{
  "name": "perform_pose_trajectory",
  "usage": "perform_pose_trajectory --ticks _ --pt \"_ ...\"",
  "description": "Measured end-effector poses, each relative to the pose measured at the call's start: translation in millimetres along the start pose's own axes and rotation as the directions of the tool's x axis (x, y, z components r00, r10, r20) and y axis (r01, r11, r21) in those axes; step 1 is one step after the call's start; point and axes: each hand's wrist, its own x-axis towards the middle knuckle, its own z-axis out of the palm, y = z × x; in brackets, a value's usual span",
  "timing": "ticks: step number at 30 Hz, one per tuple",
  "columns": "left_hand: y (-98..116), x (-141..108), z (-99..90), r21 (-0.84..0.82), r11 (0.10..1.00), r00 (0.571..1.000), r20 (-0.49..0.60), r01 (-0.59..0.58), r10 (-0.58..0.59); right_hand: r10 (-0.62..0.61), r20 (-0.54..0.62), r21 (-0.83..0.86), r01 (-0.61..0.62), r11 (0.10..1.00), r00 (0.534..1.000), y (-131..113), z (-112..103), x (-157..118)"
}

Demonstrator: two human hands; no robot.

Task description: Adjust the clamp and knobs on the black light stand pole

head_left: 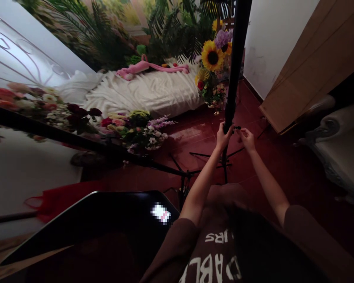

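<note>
Hands work close together at mid-frame, not touching: the left hand (224,137) clamps around the black stand pole (230,86), holding it steady, while the right hand (246,140) pinches a small black knob (237,127) just beside it, above the red tile floor (200,135).

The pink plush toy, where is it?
Seen from the head camera, the pink plush toy lies on white draped fabric, just left of the sunflowers.

Black stand pole (235,59), dark-red floor tiles (253,184)

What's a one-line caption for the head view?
Left hand grips a black stand pole; right hand pinches a small black fitting.
</note>
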Motion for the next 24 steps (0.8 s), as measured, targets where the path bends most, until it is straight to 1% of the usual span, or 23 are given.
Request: perform_pose_trajectory --ticks 2,3,4,5,6,7,8,10,12,13,14,16,17,18,19,20,21,22,24 --pt "-17.6 -24.4 -17.6 -0.021 0.999 0.999 0.022 0.034 -0.034 0.066 -0.004 0.012 -0.066 0.998 0.998 15.6 9.3 -14.2" --pt "-28.0 -38.2 -31.0 -0.004 0.997 0.997 0.023 0.073 -0.073 0.098 0.016 0.009 -0.098 0.995 0.995 23.6 13.4 -21.5" --pt "-38.5 -52.6 -47.7 0.032 0.991 0.991 -0.002 0.131 -0.131 0.126 0.046 0.000 -0.126 0.992 0.991 31.1 16.9 -28.7" --pt "-48.5 -67.3 -67.4 0.069 0.981 0.983 -0.047 0.180 -0.177 0.151 0.084 -0.011 -0.151 0.988 0.985 38.0 19.7 -35.5" --pt "-57.3 -81.9 -89.8 0.112 0.970 0.972 -0.117 0.215 -0.202 0.174 0.123 -0.026 -0.172 0.985 0.977 44.3 21.8 -41.8" --pt "-64.2 -96.2 -114.1 0.166 0.957 0.957 -0.207 0.238 -0.202 0.197 0.157 -0.042 -0.193 0.980 0.968 50.1 23.6 -47.5" --pt "-68.7 -109.9 -139.8 0.229 0.938 0.930 -0.321 0.258 -0.178 0.221 0.183 -0.055 -0.215 0.975 0.958 55.5 25.1 -52.6" --pt "-69.8 -133.8 -191.2 0.338 0.886 0.858 -0.500 0.317 -0.116 0.267 0.217 -0.069 -0.259 0.964 0.939 66.2 28.7 -61.1" --pt "-61.1 -150.1 -237.2 0.397 0.829 0.771 -0.633 0.395 -0.064 0.305 0.248 -0.074 -0.296 0.952 0.919 77.2 34.6 -67.9" --pt "-54.1 -154.5 -256.6 0.409 0.805 0.723 -0.689 0.430 -0.036 0.322 0.266 -0.079 -0.312 0.947 0.908 82.5 39.1 -71.0" --pt "-45.8 -156.2 -273.1 0.411 0.790 0.674 -0.739 0.456 -0.004 0.338 0.285 -0.089 -0.326 0.941 0.897 87.2 44.8 -74.0" --pt "-27.7 -151.5 -297.6 0.398 0.792 0.581 -0.811 0.463 0.068 0.362 0.333 -0.117 -0.343 0.932 0.871 93.6 60.2 -79.4" --pt "-18.7 -145.7 -306.1 0.388 0.809 0.548 -0.831 0.442 0.099 0.370 0.364 -0.132 -0.346 0.929 0.855 94.7 69.9 -81.9" --pt "-10.1 -138.1 -312.5 0.377 0.832 0.526 -0.842 0.407 0.124 0.375 0.396 -0.147 -0.345 0.927 0.838 94.3 80.9 -84.0" --pt "-2.1 -129.3 -317.4 0.368 0.857 0.520 -0.842 0.361 0.142 0.380 0.435 -0.163 -0.344 0.925 0.816 92.3 93.1 -86.0" --pt "4.9 -119.7 -321.2 0.357 0.879 0.527 -0.837 0.315 0.151 0.386 0.480 -0.178 -0.344 0.922 0.788 89.0 106.3 -87.9" --pt "10.9 -109.8 -324.5 0.349 0.897 0.549 -0.821 0.271 0.153 0.392 0.524 -0.191 -0.344 0.919 0.756 84.5 120.4 -89.7" --pt "15.6 -100.1 -327.6 0.343 0.909 0.582 -0.799 0.236 0.150 0.393 0.566 -0.200 -0.342 0.918 0.725 79.1 135.2 -91.6" --pt "20.8 -82.7 -333.9 0.329 0.922 0.631 -0.765 0.203 0.134 0.381 0.640 -0.199 -0.334 0.921 0.667 66.6 166.1 -96.1"
